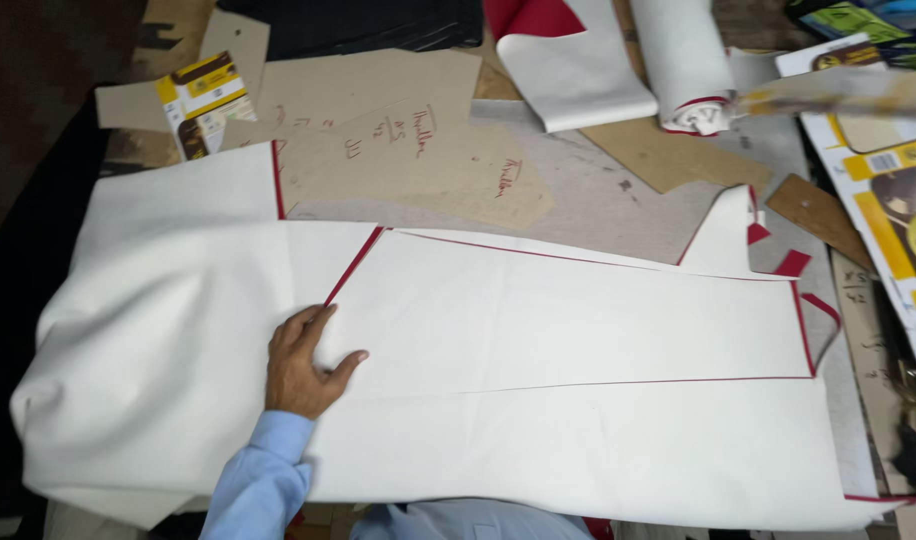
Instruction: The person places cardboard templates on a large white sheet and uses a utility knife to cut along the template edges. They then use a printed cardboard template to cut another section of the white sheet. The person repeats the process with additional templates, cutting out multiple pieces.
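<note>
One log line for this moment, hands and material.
left hand: flat on white sheet | right hand: not in view | red edging: beside fingertips | roll: far side

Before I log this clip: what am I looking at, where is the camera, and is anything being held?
One picture, from a camera worn on a person's head, looking down at a work table. No machine: bare hands. Only the left hand, in a light blue sleeve, shows; it lies flat on a large white sheet with red edges, gripping nothing. The right hand is out of view. Behind the sheet lie brown card patterns, a white roll and a yellow printed box.
</note>
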